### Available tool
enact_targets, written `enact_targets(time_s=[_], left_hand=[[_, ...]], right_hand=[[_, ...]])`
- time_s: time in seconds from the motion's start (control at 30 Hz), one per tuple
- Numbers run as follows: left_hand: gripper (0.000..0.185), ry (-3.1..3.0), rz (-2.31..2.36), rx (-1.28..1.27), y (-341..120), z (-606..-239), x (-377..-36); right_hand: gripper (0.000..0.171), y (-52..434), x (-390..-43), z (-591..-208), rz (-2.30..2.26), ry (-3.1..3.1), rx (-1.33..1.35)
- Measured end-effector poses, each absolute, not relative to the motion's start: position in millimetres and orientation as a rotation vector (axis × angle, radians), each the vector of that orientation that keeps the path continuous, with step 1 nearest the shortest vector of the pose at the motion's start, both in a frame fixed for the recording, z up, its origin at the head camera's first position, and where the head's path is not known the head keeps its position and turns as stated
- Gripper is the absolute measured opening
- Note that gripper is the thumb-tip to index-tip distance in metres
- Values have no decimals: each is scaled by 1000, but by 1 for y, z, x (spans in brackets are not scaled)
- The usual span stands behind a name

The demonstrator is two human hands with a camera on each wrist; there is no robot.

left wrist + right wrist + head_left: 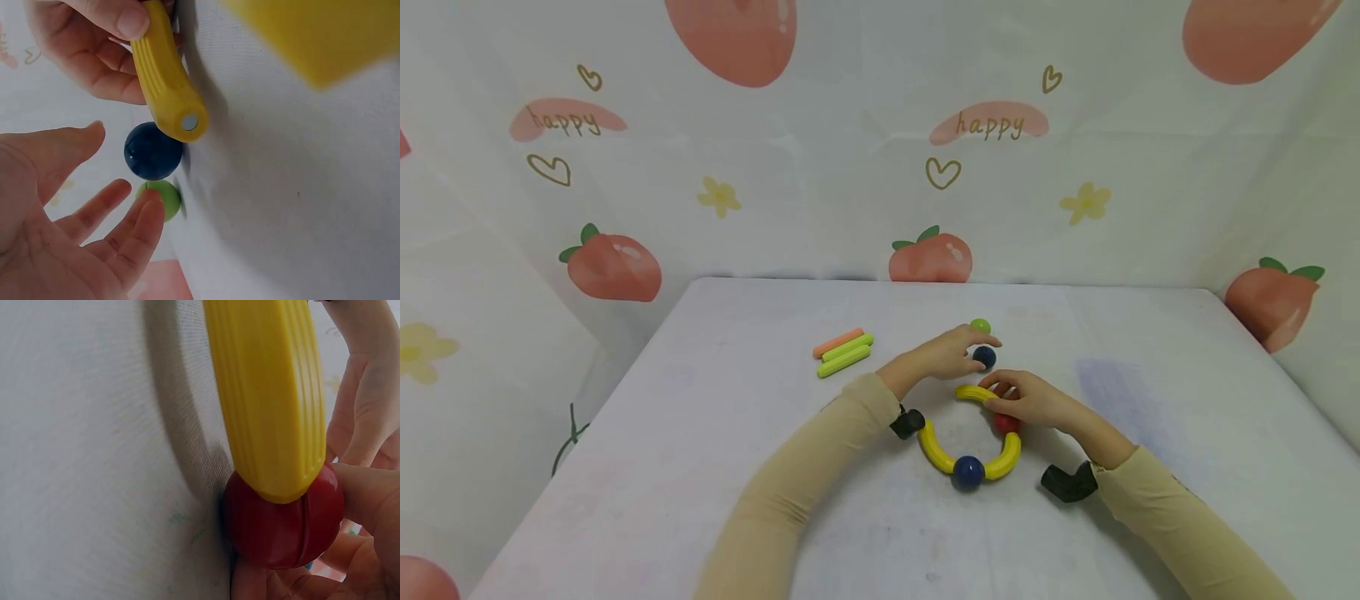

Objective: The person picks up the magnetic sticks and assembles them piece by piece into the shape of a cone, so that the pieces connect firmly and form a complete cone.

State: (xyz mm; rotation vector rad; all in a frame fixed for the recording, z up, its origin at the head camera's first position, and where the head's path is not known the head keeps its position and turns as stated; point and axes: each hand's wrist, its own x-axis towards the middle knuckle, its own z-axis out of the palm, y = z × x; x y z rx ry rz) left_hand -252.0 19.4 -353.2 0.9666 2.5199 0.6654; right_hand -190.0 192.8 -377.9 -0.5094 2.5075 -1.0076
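A ring of curved yellow magnetic sticks and balls, with a gap at its upper left, lies on the table. My right hand (1037,400) pinches the far yellow stick (972,392) beside the red ball (1006,423). Another yellow stick (1004,460) runs from that ball to a blue ball (967,473), and a third yellow stick (935,450) curves up on the left. Beyond the ring, my left hand (947,355) reaches with spread fingers around a dark blue ball (154,151), apart from it in the left wrist view. Behind that sits a green ball (164,199).
Two lime-green sticks (844,362) and an orange stick (838,342) lie side by side at the left on the white table (760,467). A printed cloth (850,167) hangs behind the table's back edge. Each wrist carries a black camera (1070,482).
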Motion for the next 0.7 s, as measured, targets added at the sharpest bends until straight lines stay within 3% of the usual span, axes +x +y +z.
enact_targets(time_s=[0.7], left_hand=[[39, 2619, 437, 926, 26, -357, -246]], right_hand=[[32, 192, -189, -378, -1037, 2487, -508]])
